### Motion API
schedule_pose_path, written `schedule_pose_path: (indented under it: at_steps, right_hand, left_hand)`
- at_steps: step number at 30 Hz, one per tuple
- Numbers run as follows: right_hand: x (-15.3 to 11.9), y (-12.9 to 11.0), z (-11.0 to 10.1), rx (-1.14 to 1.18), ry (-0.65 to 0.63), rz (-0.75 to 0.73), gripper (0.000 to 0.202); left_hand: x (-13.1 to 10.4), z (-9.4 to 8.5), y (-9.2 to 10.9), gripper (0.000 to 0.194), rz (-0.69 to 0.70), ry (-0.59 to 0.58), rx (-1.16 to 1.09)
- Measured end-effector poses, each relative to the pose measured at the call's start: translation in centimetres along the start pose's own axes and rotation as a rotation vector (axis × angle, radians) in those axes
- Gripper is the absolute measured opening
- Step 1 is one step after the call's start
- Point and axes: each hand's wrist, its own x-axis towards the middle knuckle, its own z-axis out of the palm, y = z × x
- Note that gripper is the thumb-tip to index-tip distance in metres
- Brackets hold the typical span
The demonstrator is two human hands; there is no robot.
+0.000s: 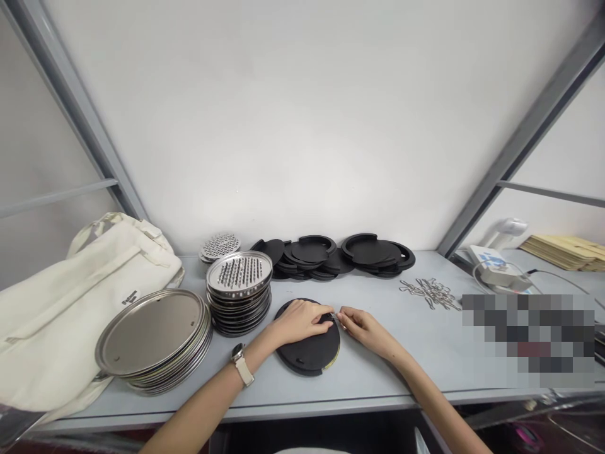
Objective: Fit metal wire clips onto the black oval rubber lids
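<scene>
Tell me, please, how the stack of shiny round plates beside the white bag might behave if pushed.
The stack is probably heavy, given its many metallic layers; it may slide apart, as the top plate looks smooth.

The bare left hand [302, 320] is covering the upper part of a flat, round black disc [307, 354]. A pale sliver [335, 314] at the fingertips of the bare right hand [363, 326] is looking too small to identify. A stack of round silver metal plates [155, 334] is hiding part of a cream fabric bag [89, 271], which is running past the left edge. Coarse grey pixelation [527, 340] is masking an area at right.
</scene>
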Motion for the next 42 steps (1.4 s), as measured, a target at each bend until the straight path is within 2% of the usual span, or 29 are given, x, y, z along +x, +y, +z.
schedule_pose_path:
  at_steps: [11, 20, 30, 42]
  right_hand:
    - [-0.1, 0.0, 0.0, 0.004, -0.004, 0.003, 0.036]
    - [-0.4, -0.8, 0.6, -0.125, 0.059, -0.023, 0.034]
    - [-0.5, -1.3, 0.5, -0.154, 0.055, -0.038, 0.034]
    - [-0.6, -1.0, 0.6, -0.090, 0.052, -0.025, 0.032]
  left_hand:
    - [0.0, 0.1, 0.1, 0.026, -0.028, 0.008, 0.013]
    - [0.0, 0.4, 0.0, 0.033, -0.075, 0.019, -0.021]
    - [-0.1, 0.2, -0.1, 0.024, -0.050, 0.002, -0.029]
    - [0.0, 0.2, 0.0, 0.023, -0.037, 0.005, -0.070]
